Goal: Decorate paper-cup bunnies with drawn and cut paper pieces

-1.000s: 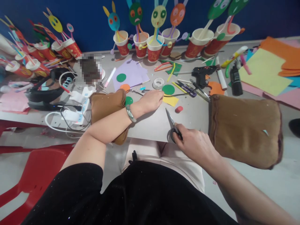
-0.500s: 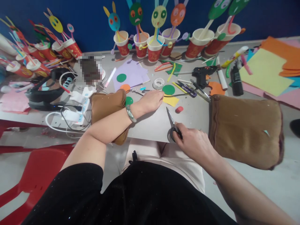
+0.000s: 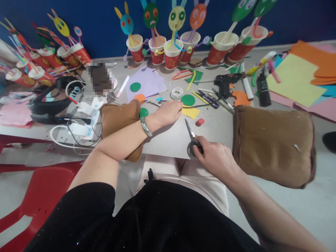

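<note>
My right hand (image 3: 216, 154) is closed around the black handles of a pair of scissors (image 3: 194, 141). The silver blades look closed and point away from me, low over the table's near edge. My left hand (image 3: 169, 112), with a bangle on its wrist, rests on the table with its fingers curled together; whatever they hold is hidden. Just right of its fingertips lie a yellow paper piece (image 3: 191, 112) and a green paper circle (image 3: 188, 100). A small red round piece (image 3: 200, 121) sits between the two hands, beyond the scissors.
Brown cushions (image 3: 274, 145) flank the work spot. A black glue gun (image 3: 224, 85), a tape roll (image 3: 176, 92) and pens lie behind my hands. Red paper cups (image 3: 172, 57) with paper figures line the wall. A power strip (image 3: 93, 122) with cables stands left; coloured paper (image 3: 291, 80) lies right.
Both hands keep their places, and the scissors stay in my right hand. The whole view has shifted very slightly.
</note>
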`<state>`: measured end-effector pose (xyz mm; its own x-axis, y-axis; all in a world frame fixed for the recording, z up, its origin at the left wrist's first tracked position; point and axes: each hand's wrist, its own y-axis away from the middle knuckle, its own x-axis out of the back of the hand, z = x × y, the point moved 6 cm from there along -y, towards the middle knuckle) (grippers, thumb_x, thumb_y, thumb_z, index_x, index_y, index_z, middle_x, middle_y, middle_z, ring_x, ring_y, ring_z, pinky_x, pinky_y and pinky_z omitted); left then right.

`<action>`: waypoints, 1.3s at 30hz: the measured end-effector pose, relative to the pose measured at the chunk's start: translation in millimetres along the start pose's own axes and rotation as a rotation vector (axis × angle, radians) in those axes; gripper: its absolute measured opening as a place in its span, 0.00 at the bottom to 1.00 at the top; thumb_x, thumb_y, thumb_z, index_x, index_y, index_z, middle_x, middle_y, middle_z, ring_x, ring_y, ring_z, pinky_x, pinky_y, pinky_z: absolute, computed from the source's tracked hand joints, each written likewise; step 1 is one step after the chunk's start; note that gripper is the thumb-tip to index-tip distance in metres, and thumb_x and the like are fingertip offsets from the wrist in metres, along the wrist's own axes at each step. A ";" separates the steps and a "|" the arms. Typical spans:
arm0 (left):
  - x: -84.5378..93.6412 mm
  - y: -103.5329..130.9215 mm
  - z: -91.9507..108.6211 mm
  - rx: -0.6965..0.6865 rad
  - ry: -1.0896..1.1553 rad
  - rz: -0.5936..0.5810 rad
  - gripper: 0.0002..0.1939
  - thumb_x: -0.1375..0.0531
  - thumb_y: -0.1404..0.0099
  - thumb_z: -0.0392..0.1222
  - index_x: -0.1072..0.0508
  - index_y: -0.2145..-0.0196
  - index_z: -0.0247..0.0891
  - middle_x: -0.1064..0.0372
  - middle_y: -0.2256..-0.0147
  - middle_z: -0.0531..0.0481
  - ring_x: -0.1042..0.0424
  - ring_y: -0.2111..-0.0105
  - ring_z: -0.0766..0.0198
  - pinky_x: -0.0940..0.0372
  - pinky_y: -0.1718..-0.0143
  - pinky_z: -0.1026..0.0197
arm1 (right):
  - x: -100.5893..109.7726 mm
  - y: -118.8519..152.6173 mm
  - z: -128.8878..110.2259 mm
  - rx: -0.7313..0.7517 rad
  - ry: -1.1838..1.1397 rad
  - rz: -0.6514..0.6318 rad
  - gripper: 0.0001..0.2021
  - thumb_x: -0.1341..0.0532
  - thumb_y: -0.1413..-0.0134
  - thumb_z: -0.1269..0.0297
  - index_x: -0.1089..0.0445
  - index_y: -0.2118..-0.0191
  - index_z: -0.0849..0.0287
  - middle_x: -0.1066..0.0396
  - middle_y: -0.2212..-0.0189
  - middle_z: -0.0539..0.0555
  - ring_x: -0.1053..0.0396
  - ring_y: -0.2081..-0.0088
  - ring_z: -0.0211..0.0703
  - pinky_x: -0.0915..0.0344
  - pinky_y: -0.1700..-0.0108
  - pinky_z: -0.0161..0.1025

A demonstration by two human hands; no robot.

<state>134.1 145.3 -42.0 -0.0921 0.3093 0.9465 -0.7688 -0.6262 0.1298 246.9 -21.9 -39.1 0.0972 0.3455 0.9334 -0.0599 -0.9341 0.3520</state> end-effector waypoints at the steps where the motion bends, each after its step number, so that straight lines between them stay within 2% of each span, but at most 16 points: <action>1: 0.4 0.1 0.5 0.003 -0.001 -0.005 0.15 0.49 0.22 0.33 0.22 0.51 0.30 0.20 0.52 0.35 0.22 0.49 0.50 0.32 0.44 0.53 | 0.2 -0.2 0.2 -0.006 -0.001 0.002 0.22 0.48 0.27 0.61 0.24 0.39 0.62 0.17 0.67 0.62 0.20 0.66 0.59 0.46 0.67 0.43; 7: 0.0 0.0 1.1 0.002 -0.002 -0.007 0.16 0.49 0.22 0.33 0.22 0.50 0.30 0.20 0.52 0.35 0.22 0.49 0.50 0.31 0.45 0.52 | -1.1 5.0 -0.9 0.040 -0.037 -0.016 0.20 0.46 0.28 0.61 0.22 0.42 0.60 0.17 0.69 0.60 0.20 0.68 0.57 0.45 0.66 0.42; 11: -1.6 -0.6 -1.2 -0.016 -0.009 0.014 0.16 0.49 0.22 0.33 0.21 0.51 0.31 0.20 0.54 0.36 0.22 0.50 0.51 0.31 0.45 0.52 | -1.2 7.4 5.9 0.012 -0.068 0.045 0.20 0.46 0.29 0.60 0.21 0.43 0.60 0.17 0.70 0.59 0.21 0.70 0.55 0.43 0.68 0.42; 14: -2.2 -0.7 -2.0 -0.015 -0.023 0.015 0.16 0.49 0.22 0.34 0.21 0.51 0.32 0.20 0.54 0.38 0.23 0.52 0.52 0.31 0.47 0.53 | -6.4 14.8 4.2 0.175 -0.246 0.044 0.20 0.45 0.31 0.59 0.19 0.45 0.56 0.17 0.72 0.56 0.21 0.71 0.52 0.37 0.67 0.41; 16: -1.3 0.3 2.3 -0.050 -0.033 0.024 0.16 0.49 0.22 0.35 0.21 0.52 0.33 0.20 0.53 0.38 0.23 0.52 0.53 0.32 0.49 0.54 | -4.2 20.9 11.1 0.249 -0.379 0.125 0.20 0.45 0.32 0.57 0.18 0.45 0.53 0.16 0.71 0.54 0.22 0.74 0.48 0.33 0.67 0.41; 17: -1.1 1.4 6.6 -0.084 -0.041 0.022 0.17 0.50 0.21 0.35 0.20 0.52 0.34 0.20 0.53 0.39 0.23 0.52 0.53 0.33 0.50 0.54 | 0.2 22.4 20.5 0.223 -0.409 0.212 0.21 0.45 0.32 0.55 0.18 0.45 0.52 0.16 0.69 0.54 0.23 0.75 0.48 0.32 0.67 0.41; 19: -2.3 5.6 18.3 -0.171 -0.075 -0.022 0.18 0.50 0.20 0.37 0.19 0.52 0.36 0.19 0.52 0.39 0.23 0.52 0.54 0.35 0.55 0.55 | 15.3 22.8 49.3 0.038 -0.356 0.442 0.24 0.44 0.33 0.50 0.18 0.43 0.53 0.15 0.67 0.58 0.22 0.73 0.50 0.31 0.67 0.44; 21: -4.1 12.2 31.3 -0.252 -0.120 -0.095 0.17 0.48 0.19 0.39 0.19 0.48 0.37 0.19 0.53 0.41 0.23 0.55 0.55 0.38 0.60 0.56 | 30.3 16.4 79.0 -0.193 -0.206 0.507 0.26 0.43 0.34 0.49 0.19 0.39 0.54 0.15 0.65 0.60 0.19 0.66 0.57 0.32 0.64 0.46; 24: -1.9 23.3 44.7 -0.273 -0.192 -0.174 0.18 0.46 0.19 0.40 0.22 0.40 0.36 0.18 0.55 0.41 0.23 0.60 0.56 0.43 0.65 0.56 | 51.8 -2.9 117.4 -0.466 0.005 0.358 0.29 0.44 0.33 0.49 0.21 0.35 0.55 0.15 0.61 0.67 0.20 0.62 0.64 0.38 0.63 0.50; 26: 1.6 29.3 48.8 -0.244 -0.242 -0.198 0.19 0.45 0.18 0.41 0.25 0.37 0.33 0.17 0.55 0.39 0.23 0.61 0.55 0.45 0.67 0.55 | 66.3 -15.1 136.7 -0.552 0.077 0.299 0.30 0.46 0.31 0.48 0.22 0.34 0.57 0.16 0.53 0.72 0.21 0.56 0.66 0.40 0.62 0.51; 30: 3.4 34.7 51.5 -0.225 -0.298 -0.200 0.17 0.46 0.19 0.36 0.23 0.40 0.31 0.17 0.56 0.38 0.21 0.61 0.55 0.47 0.69 0.54 | 75.5 -33.7 163.5 -0.566 0.085 0.199 0.29 0.47 0.30 0.50 0.21 0.35 0.58 0.19 0.44 0.74 0.23 0.51 0.66 0.43 0.62 0.51; 35: -4.8 33.2 55.2 -0.251 -0.316 -0.155 0.15 0.46 0.24 0.28 0.18 0.53 0.29 0.17 0.58 0.35 0.20 0.62 0.55 0.44 0.69 0.55 | 75.5 -45.3 185.0 -0.545 0.077 0.171 0.29 0.43 0.35 0.49 0.20 0.36 0.56 0.18 0.44 0.70 0.24 0.51 0.65 0.43 0.64 0.49; 37: -3.7 34.8 59.9 -0.265 -0.322 -0.149 0.18 0.48 0.25 0.25 0.18 0.52 0.30 0.17 0.57 0.35 0.19 0.61 0.55 0.42 0.68 0.55 | 78.4 -50.7 192.1 -0.539 0.079 0.172 0.28 0.41 0.36 0.49 0.20 0.37 0.55 0.18 0.45 0.68 0.25 0.51 0.64 0.44 0.64 0.48; 39: 3.2 37.8 60.8 -0.213 -0.307 -0.160 0.20 0.49 0.24 0.25 0.18 0.49 0.31 0.16 0.56 0.37 0.19 0.59 0.55 0.40 0.66 0.56 | 82.0 -57.9 199.1 -0.533 0.076 0.169 0.27 0.39 0.35 0.49 0.20 0.38 0.55 0.17 0.46 0.67 0.25 0.52 0.61 0.43 0.64 0.47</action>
<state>143.3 79.1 -16.1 0.2075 0.1425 0.9678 -0.8749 -0.4156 0.2487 456.1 42.6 3.1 -0.0277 0.2187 0.9754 -0.5644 -0.8088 0.1653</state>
